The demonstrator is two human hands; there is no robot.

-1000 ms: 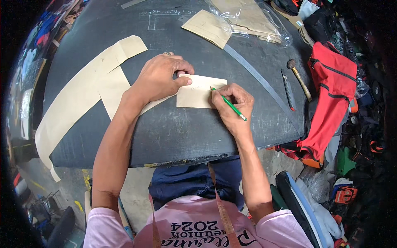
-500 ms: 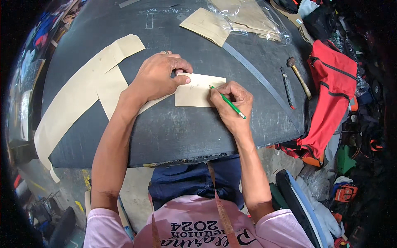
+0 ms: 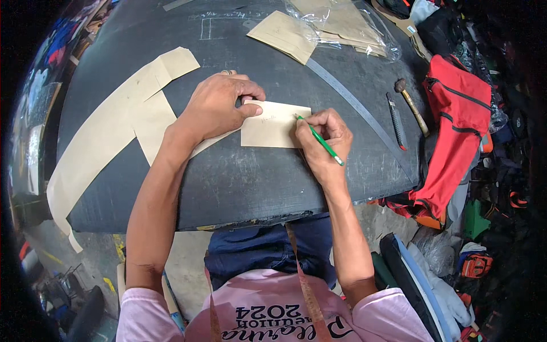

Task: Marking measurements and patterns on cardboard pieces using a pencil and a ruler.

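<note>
My right hand [image 3: 325, 142] pinches a green pencil [image 3: 322, 142]. Its tip meets the right part of a small rectangular tan paper piece [image 3: 268, 125], which bears faint handwriting. My left hand [image 3: 219, 105] grips that piece at its upper left corner, thumb on top and fingers curled; the fingertips are partly hidden. A strip of tan paper [image 3: 213, 141] runs out from under the left wrist toward the piece. To the left, a long curved tan paper pattern [image 3: 99, 117] with a wide side tab lies flat, its lower end hanging past the table's edge.
On the dark table [image 3: 245, 188] lie a metal ruler [image 3: 359, 108], a cutter knife [image 3: 396, 122] and a hammer [image 3: 411, 106]. Folded tan paper [image 3: 284, 37] and a plastic bag of paper [image 3: 347, 25] are at the far side. A red zippered bag [image 3: 458, 119] hangs over the right edge.
My right hand and the pencil have shifted slightly right along the paper piece. My left hand and the paper have stayed in place.
</note>
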